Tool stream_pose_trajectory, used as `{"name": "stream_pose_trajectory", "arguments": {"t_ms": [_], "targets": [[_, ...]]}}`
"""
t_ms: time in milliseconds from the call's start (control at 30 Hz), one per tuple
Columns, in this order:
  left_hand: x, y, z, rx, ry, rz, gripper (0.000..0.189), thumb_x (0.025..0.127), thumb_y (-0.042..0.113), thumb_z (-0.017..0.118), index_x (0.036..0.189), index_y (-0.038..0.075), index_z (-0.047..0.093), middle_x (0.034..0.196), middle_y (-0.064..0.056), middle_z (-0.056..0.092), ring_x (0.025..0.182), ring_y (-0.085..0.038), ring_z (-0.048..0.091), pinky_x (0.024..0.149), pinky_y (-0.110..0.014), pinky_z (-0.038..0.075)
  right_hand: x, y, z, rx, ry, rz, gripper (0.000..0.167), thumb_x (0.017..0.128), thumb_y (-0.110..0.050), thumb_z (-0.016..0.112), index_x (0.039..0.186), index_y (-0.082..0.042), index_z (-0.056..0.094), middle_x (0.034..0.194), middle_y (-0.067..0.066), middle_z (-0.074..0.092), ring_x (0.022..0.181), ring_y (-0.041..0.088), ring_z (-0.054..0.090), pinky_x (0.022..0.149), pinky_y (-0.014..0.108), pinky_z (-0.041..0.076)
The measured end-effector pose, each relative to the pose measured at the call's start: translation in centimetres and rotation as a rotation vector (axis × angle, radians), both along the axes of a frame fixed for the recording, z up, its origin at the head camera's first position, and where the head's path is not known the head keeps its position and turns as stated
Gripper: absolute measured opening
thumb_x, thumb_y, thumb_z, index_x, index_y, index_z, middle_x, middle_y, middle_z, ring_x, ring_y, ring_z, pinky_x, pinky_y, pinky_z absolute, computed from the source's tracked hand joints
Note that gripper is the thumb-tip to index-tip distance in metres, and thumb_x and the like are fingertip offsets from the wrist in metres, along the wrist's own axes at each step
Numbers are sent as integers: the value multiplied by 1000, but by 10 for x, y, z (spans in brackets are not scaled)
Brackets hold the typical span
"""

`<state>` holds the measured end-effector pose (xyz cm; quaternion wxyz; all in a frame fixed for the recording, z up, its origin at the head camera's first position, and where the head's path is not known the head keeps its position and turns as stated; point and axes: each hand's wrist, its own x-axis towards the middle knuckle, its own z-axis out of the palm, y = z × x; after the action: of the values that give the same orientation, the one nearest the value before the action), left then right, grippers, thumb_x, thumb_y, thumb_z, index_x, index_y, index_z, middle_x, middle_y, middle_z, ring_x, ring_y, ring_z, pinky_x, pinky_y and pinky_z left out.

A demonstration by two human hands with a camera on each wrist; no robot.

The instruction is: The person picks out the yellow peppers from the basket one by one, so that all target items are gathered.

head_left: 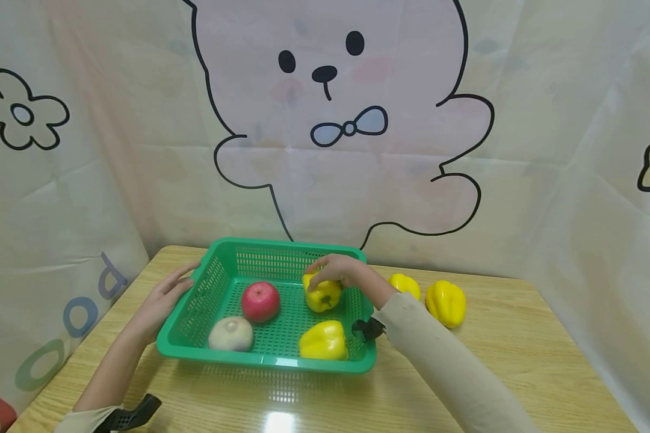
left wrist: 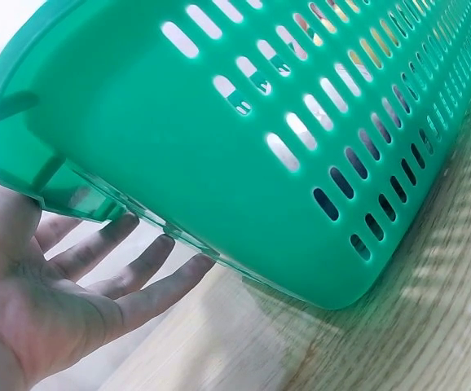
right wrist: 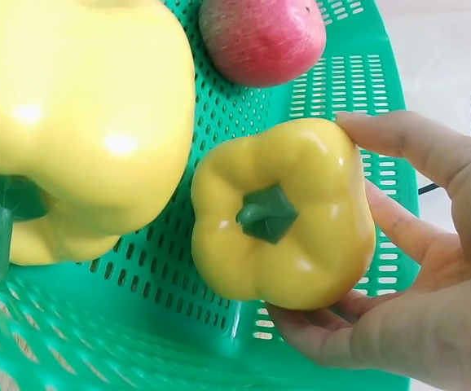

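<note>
A yellow bell pepper (right wrist: 283, 213) is gripped by my right hand (head_left: 340, 269) in the back right part of the green plastic basket (head_left: 281, 243). Its green stem faces the wrist camera, with thumb and fingers round its far side. My left hand (head_left: 164, 300) is at the basket's left end; in the left wrist view its fingers (left wrist: 150, 259) reach, fairly straight, under the rim by the outer wall. Inside the basket lie a red apple (head_left: 260, 302), a whitish round vegetable (head_left: 230, 334) at front left, and another yellow bell pepper (head_left: 323, 341) at front right.
Two more yellow bell peppers, one partly hidden by the right forearm (head_left: 404, 285) and one farther right (head_left: 446, 304), lie on the wooden table (head_left: 520, 355) outside the basket. Behind the table hangs a printed cloth (head_left: 325, 180) with a bear drawing.
</note>
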<state>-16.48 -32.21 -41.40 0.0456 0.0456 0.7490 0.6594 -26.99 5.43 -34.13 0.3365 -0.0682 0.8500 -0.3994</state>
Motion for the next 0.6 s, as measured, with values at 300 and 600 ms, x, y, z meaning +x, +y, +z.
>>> {"name": "stream_pose_trajectory", "arguments": {"t_ms": [300,600], "targets": [[-1,-1,-1,9,8,-8,54,116,32,44,166,16,30,119,15,65,98,-11,70,77,-34,63,2,-3,5,-30,-14,-12,54,95,-18,79,147,-15,64,155,17,49,138,36,50,113,59,46],[-2,0,-2,18,6,2,50,116,30,44,164,17,33,117,16,67,96,-10,71,76,-33,63,2,-2,9,-54,-8,7,51,98,-22,75,148,-17,63,156,17,47,132,36,53,106,55,51]]}}
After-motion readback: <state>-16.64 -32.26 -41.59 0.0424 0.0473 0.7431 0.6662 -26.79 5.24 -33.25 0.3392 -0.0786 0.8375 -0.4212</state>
